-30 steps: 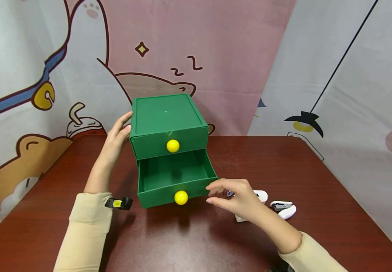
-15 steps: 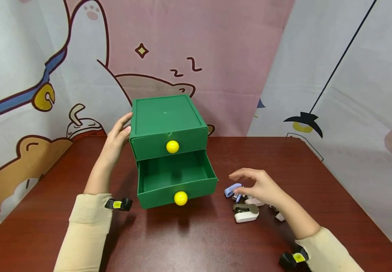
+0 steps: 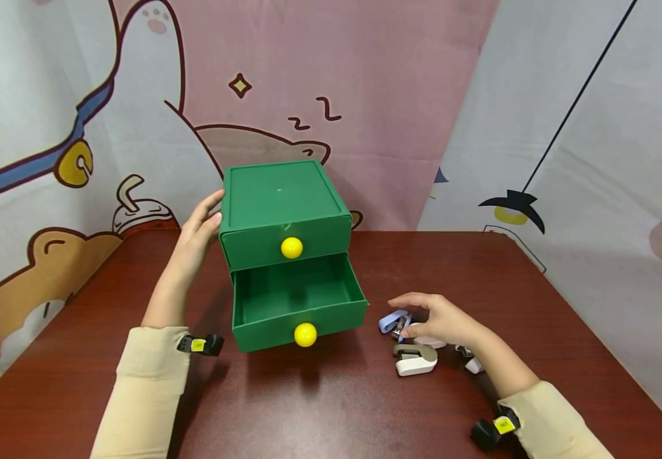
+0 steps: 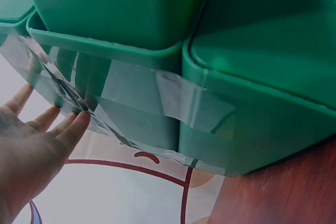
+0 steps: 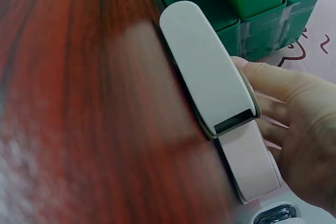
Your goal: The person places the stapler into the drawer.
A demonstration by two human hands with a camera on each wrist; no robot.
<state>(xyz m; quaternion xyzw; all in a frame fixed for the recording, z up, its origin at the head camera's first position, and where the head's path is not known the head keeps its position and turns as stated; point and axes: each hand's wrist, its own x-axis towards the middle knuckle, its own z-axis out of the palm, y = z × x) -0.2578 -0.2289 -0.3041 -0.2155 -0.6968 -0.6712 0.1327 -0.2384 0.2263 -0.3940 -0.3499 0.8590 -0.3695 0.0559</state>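
A green two-drawer cabinet (image 3: 285,194) with yellow ball knobs stands on the table, its lower drawer (image 3: 299,290) pulled out and bare inside. My left hand (image 3: 190,245) rests its straight fingertips on the cabinet's left side, which carries clear tape in the left wrist view. My right hand (image 3: 442,322) hovers over a group of small staplers, thumb and fingers apart. Its fingertips overlap a light blue stapler (image 3: 391,320). Below the thumb lies a grey-and-white stapler (image 3: 416,360), which appears large in the right wrist view. Partly hidden behind the hand is a pale pink stapler (image 5: 249,163).
Another pale stapler (image 3: 473,364) shows beneath the right forearm. The dark red wooden table (image 3: 331,414) reaches back to a cartoon-printed curtain (image 3: 388,115). Each wrist wears a black strap camera (image 3: 201,344).
My right hand has left the open drawer's right front corner and moved right, then lowered slightly over the staplers. The left hand and cabinet keep their places.
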